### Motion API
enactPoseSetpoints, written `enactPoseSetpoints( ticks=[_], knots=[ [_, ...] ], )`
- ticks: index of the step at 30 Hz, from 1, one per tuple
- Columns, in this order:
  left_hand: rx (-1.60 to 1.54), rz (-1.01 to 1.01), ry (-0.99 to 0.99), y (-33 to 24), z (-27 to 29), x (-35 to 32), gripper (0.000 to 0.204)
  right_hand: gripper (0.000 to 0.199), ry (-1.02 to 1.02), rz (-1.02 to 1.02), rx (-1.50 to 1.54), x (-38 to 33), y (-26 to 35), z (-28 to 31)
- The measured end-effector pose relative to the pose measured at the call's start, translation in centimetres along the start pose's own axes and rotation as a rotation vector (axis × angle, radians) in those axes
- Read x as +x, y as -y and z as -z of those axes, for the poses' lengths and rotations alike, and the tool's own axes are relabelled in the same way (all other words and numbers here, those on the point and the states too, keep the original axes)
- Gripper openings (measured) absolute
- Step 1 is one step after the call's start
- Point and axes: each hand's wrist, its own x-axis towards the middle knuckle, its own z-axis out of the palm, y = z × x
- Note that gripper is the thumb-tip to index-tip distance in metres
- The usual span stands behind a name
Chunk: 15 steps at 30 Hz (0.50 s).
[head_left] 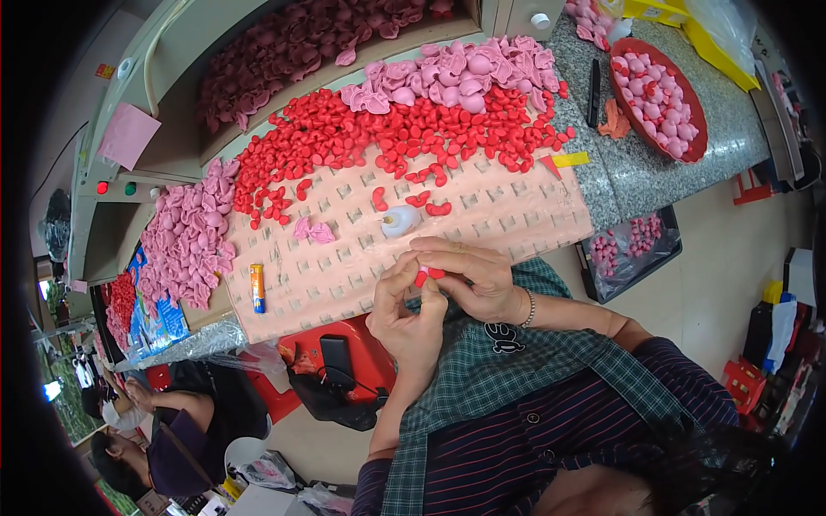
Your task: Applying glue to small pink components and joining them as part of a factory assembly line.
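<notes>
My left hand (406, 322) and my right hand (477, 273) meet over the near edge of the work mat. Between their fingertips they pinch a small red-and-pink piece (422, 279), largely covered by the fingers. Just beyond them a white squeeze bottle (399, 222) lies on the mat. Loose red bean-shaped pieces (439, 209) are beside it, and a few pink pieces (315, 230) are to its left. An orange-and-blue tube (258, 288) rests farther left.
Heaps of red pieces (323, 129), pink shell-like pieces (185, 232) and more pink ones (460, 73) cover the far side. At right, a red bowl (699, 138) holds pink-and-red pieces on the granite counter (632, 185). A black tray (607, 294) is below. Another person (176, 439) sits at lower left.
</notes>
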Motion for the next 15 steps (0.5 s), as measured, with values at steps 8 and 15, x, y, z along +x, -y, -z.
enactPoseSetpoints(
  ticks=[8,15],
  knots=[
    [0.054,0.051,0.014,-0.02,0.23,-0.04,0.025,0.04,-0.005,-0.012,-0.018,0.06,0.01,-0.09],
    [-0.016,0.062,-0.001,-0.58,-0.24,0.28,0.027,0.037,0.029,-0.137,0.076,-0.02,-0.09,0.38]
  ],
)
